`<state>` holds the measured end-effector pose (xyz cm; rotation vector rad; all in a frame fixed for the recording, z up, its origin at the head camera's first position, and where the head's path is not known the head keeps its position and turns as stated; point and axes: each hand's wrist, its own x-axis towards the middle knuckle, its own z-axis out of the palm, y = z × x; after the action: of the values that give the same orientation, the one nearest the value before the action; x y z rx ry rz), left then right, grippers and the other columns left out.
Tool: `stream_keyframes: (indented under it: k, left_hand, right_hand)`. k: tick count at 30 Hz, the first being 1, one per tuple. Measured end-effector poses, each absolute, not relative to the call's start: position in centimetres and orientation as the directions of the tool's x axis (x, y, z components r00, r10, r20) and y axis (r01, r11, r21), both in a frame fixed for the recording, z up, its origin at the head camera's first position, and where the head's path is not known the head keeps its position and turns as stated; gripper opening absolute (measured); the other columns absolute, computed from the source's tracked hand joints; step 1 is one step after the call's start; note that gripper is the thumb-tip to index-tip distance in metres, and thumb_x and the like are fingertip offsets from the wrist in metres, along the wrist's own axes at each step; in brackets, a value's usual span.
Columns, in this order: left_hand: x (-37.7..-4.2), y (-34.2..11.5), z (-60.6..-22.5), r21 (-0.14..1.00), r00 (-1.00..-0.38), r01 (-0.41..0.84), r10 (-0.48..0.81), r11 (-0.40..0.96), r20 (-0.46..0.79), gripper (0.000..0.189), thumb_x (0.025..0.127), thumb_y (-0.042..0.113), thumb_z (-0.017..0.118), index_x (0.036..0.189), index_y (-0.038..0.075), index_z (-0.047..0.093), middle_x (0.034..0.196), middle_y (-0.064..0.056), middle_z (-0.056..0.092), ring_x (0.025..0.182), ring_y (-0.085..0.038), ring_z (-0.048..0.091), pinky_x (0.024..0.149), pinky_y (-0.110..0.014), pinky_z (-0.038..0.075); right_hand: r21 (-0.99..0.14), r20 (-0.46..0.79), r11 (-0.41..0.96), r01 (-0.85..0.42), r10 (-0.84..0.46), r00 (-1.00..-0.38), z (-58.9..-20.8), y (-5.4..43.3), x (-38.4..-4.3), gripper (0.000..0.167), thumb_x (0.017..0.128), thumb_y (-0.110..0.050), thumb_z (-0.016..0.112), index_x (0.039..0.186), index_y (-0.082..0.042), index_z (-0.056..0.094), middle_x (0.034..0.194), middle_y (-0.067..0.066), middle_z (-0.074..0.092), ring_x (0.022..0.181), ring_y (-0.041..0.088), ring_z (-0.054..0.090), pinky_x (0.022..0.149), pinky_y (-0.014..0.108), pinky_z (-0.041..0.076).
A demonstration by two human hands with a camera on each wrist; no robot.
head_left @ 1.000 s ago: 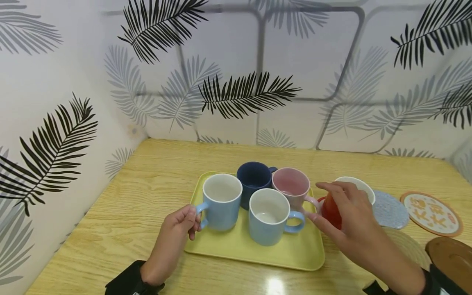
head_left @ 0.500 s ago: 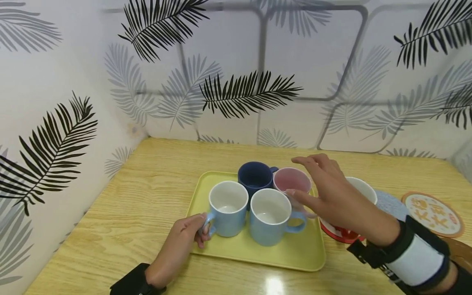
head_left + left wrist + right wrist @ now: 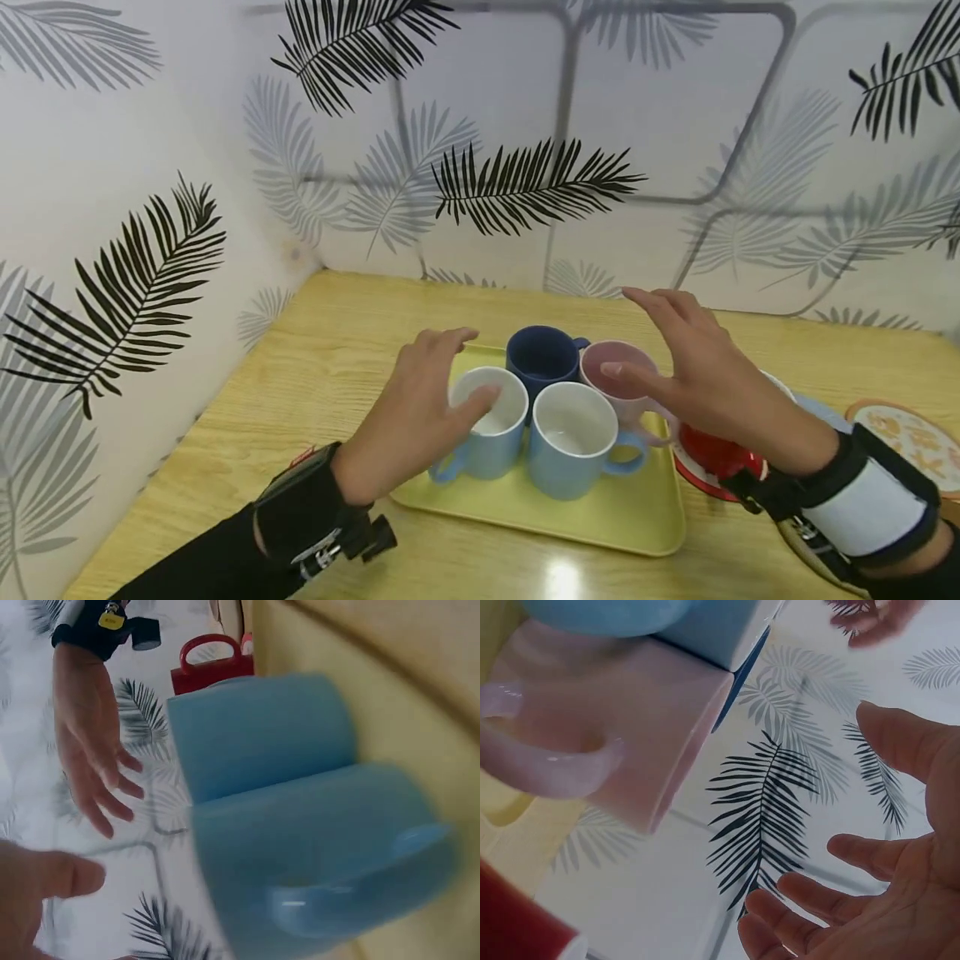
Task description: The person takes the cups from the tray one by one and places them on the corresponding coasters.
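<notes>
A yellow tray (image 3: 525, 518) bears two light blue mugs in front, the left light blue mug (image 3: 491, 450) and the right light blue mug (image 3: 568, 467), side by side. Behind them stand a navy mug (image 3: 542, 352) and a pink mug (image 3: 633, 412). My left hand (image 3: 420, 412) hovers over the left light blue mug, thumb and fingers spread, holding nothing; that mug's handle (image 3: 352, 900) is free. Above the pink mug's right side is my right hand (image 3: 697, 371), fingers apart, also holding nothing. The right wrist view shows its bare palm facing inward.
Right of the tray, a red mug (image 3: 716, 450) sits on a red coaster (image 3: 697, 479), partly behind my right forearm. Farther right lie a blue coaster (image 3: 821, 408) and a round, orange-rimmed coaster (image 3: 907, 437). A patterned wall (image 3: 510, 250) rises behind the wooden table (image 3: 270, 392).
My left hand slid the left light blue mug rightward by its handle, let go and rose. My right hand moved from the red mug to above the pink one.
</notes>
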<state>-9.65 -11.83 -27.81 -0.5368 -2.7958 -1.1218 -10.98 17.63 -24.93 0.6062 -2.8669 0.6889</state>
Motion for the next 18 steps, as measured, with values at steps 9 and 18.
stream_keyframes:
  k: [9, 18]
  left_hand:
    - [-15.0, -5.2, -25.6, 0.392, -0.903, 0.328, 0.407, 0.859, -0.135, 0.080, 0.094, 0.047, 0.069, 0.151, 0.000, 0.039, 0.144, -0.025, 0.044, 0.129, -0.042, 0.044, 0.097, -0.051, 0.050]
    - [-17.4, -2.5, -24.6, 0.331, -0.854, 0.362, 0.452, 0.871, -0.258, 0.066, 0.097, 0.040, 0.066, 0.147, 0.001, 0.046, 0.137, -0.017, 0.058, 0.124, -0.031, 0.057, 0.093, -0.039, 0.050]
  right_hand:
    - [-0.386, 0.298, 0.804, -0.453, -0.356, -0.886, -26.3, 20.1, -8.7, 0.083, 0.091, -0.028, 0.078, 0.156, -0.008, 0.031, 0.150, 0.024, 0.036, 0.133, 0.049, 0.034, 0.094, 0.074, 0.036]
    - [-0.397, 0.266, 0.830, -0.392, -0.304, -0.915, -26.3, 21.7, -7.4, 0.081, 0.093, -0.033, 0.075, 0.156, -0.007, 0.032, 0.152, 0.024, 0.035, 0.136, 0.050, 0.031, 0.095, 0.076, 0.035]
